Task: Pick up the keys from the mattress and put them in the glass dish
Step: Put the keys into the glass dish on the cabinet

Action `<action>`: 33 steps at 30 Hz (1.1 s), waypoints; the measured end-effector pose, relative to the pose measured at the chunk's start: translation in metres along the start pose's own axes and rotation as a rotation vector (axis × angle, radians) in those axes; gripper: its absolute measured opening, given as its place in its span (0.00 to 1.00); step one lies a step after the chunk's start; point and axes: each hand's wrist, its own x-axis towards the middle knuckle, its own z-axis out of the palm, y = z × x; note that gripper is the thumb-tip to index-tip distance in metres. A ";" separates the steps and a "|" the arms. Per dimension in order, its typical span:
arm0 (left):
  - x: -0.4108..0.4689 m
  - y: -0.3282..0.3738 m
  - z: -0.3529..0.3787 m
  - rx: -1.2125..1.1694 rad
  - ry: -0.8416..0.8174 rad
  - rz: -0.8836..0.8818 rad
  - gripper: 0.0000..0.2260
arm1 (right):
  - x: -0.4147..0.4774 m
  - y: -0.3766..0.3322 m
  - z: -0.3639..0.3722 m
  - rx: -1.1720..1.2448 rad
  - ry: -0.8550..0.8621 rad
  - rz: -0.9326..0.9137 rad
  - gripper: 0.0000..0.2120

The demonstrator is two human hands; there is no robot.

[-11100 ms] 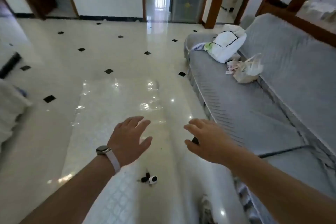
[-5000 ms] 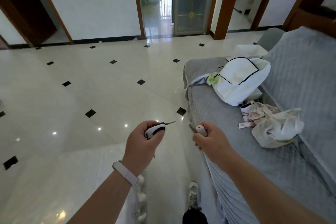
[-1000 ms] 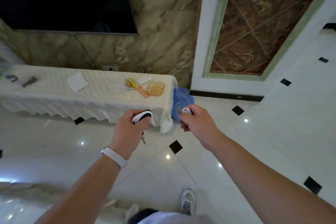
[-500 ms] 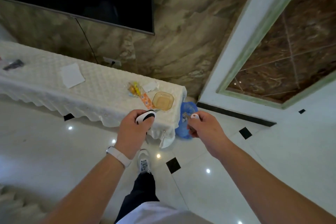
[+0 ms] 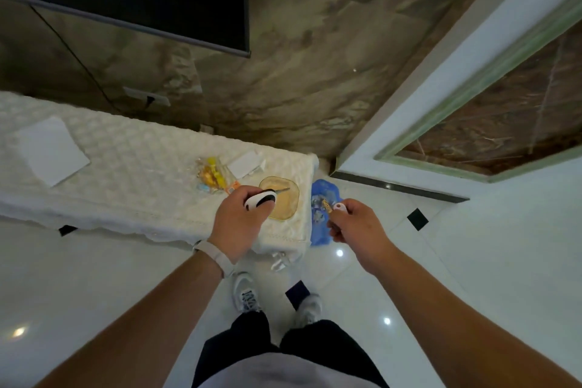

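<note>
Fig.: your left hand clenches black-white key fob, blade over glass dish for drop; right hand pinches white-capped key w/ fingertips, nr right, awaiting turn

I find no legible text, label, brand or number; the marking on the left shoe is too blurred to read.

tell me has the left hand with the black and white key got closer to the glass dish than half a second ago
Yes. The left hand with the black and white key now overlaps the near rim of the glass dish on the cloth-covered table; earlier it sat short of it.
</note>
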 end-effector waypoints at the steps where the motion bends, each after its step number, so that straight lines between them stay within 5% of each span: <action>1: 0.013 -0.003 0.002 0.006 0.004 -0.010 0.05 | 0.013 -0.002 0.002 -0.010 0.003 0.010 0.05; 15: 0.178 -0.137 0.081 0.077 0.075 -0.288 0.05 | 0.239 0.081 0.079 -0.070 -0.105 0.100 0.04; 25: 0.249 -0.230 0.140 0.060 0.021 -0.421 0.07 | 0.345 0.170 0.129 -0.213 -0.146 -0.014 0.05; 29: 0.249 -0.231 0.142 0.186 -0.004 -0.357 0.05 | 0.341 0.174 0.124 -0.339 -0.200 -0.094 0.10; 33: 0.229 -0.208 0.115 0.526 -0.176 -0.167 0.16 | 0.326 0.153 0.104 -0.329 -0.228 -0.089 0.19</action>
